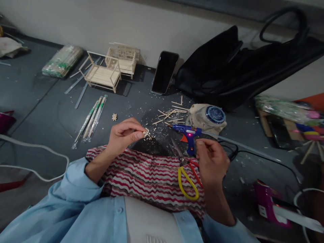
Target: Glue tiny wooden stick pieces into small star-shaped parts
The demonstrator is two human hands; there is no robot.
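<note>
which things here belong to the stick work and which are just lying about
Likely part of the job:
- small wooden pieces at the left hand
- loose sticks
- blue glue gun beside the right hand
- yellow-handled scissors

Apparently just lying about:
- phone against the wall
- black bag

So the left hand (128, 133) is reaching in toward the middle, thumb and forefinger squeezed into a tight little pinch, the wrist pretty much straight. Left forearm (98, 168) slants up and inward behind it. The right hand (212, 155) is well apart, fingers curled, thumb up near the forefinger, and honestly I can't tell from here if they're gripping anything. Right forearm (219, 202) comes up steeper, leaning a bit inward too.
</note>
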